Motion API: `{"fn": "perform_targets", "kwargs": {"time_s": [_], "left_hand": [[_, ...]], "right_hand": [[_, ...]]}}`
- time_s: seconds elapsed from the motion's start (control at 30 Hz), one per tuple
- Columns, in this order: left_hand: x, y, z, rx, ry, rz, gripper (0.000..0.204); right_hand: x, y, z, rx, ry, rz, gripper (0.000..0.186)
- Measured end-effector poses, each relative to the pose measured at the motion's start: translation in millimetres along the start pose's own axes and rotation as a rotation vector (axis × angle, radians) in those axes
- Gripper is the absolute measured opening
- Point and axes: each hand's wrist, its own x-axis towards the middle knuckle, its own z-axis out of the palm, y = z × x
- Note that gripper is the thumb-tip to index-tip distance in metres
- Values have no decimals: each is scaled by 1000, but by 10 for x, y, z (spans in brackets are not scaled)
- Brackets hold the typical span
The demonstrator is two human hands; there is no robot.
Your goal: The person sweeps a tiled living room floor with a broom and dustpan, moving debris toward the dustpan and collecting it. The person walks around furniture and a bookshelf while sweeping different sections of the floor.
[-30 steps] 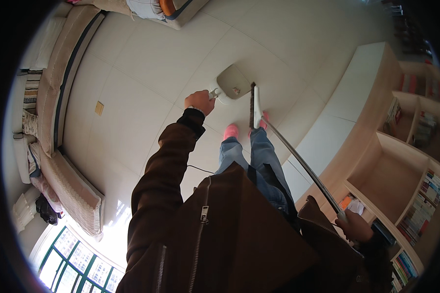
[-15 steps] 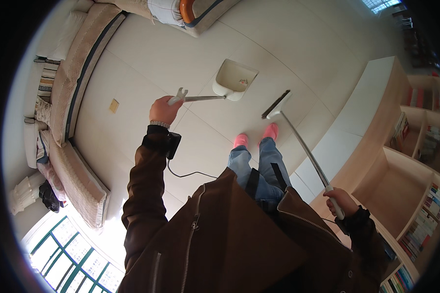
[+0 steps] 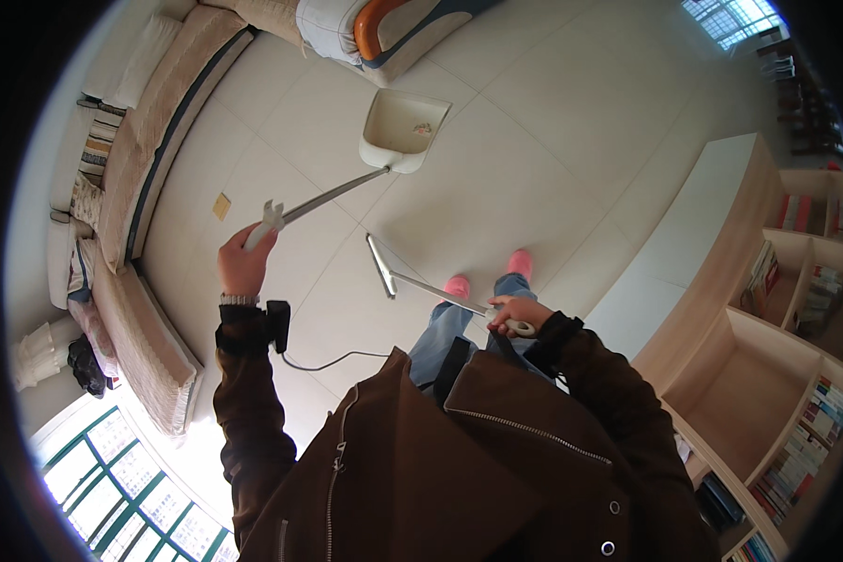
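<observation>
My left hand (image 3: 246, 261) is closed round the pale handle of a long-handled dustpan (image 3: 377, 155). Its metal shaft slants away to a cream pan over the tiled floor, with a small printed patch inside it. In front of my body, my right hand (image 3: 520, 314) grips the light grey end of a broom (image 3: 433, 288). The broom's shaft runs left across my legs, and its narrow white head with dark bristles is turned on edge near the floor, between the dustpan and my feet. Pink shoes (image 3: 521, 264) show below my jeans.
A beige sofa (image 3: 180, 122) lines the left side, and another seat with an orange armrest (image 3: 373, 33) stands ahead. A yellowish card-like piece (image 3: 221, 206) lies on the floor by the sofa. Right of me runs a low white-topped cabinet (image 3: 670, 239) with wooden bookshelves (image 3: 754, 393).
My right hand has swung in from the far right to in front of my legs, bringing the broom head leftward. My left hand has moved left and nearer, and the dustpan has shifted left and farther.
</observation>
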Motion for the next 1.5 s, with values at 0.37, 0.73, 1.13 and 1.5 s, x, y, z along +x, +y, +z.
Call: {"fn": "perform_targets", "kwargs": {"time_s": [0.37,0.73,1.13,1.5], "left_hand": [[-239,168,251,21,86,-163,32],[-293,454,512,1,176,-351,30],[-507,734,492,-49,293,-354,30],[-372,1069,409,-34,369,-355,30]], "right_hand": [[-1411,-731,-2115,-113,439,-179,63],[-1588,-2280,-3042,-854,630,-476,6],[-1865,-1827,-2101,-63,111,24,19],[227,-2386,-1239,-132,-265,193,12]]}}
